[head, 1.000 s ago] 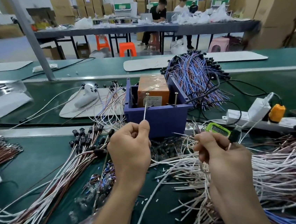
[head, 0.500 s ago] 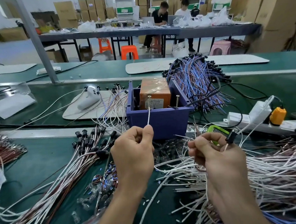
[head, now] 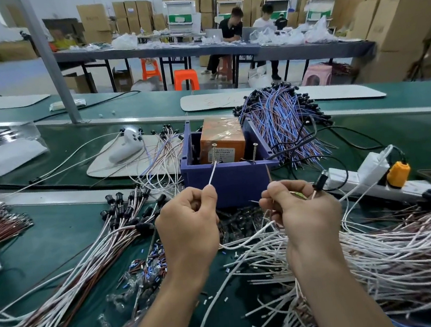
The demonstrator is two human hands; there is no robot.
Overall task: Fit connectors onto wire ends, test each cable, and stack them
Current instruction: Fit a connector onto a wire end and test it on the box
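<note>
My left hand [head: 189, 227] pinches a white wire [head: 212, 175] between thumb and forefinger; its bare tip points up at a screw on the blue test box [head: 231, 183]. My right hand [head: 302, 212] grips a thin brown wire end and a wire with a black connector [head: 319, 183] sticking out to the right. An orange block [head: 221, 142] sits inside the box. A heap of loose white wires [head: 378, 252] lies under and right of my right hand. Finished white and brown cables with black connectors [head: 124, 215] lie at left.
Small loose connectors and sleeves [head: 150, 263] are scattered between my arms. A blue and brown cable bundle [head: 281, 119] lies behind the box. A white power strip [head: 364, 177] with an orange plug [head: 397, 173] sits at right. A white controller [head: 125, 149] rests on a pad.
My right hand has risen and moved closer to my left hand, bringing the black connector up beside the box. My left hand keeps the white wire at the screw.
</note>
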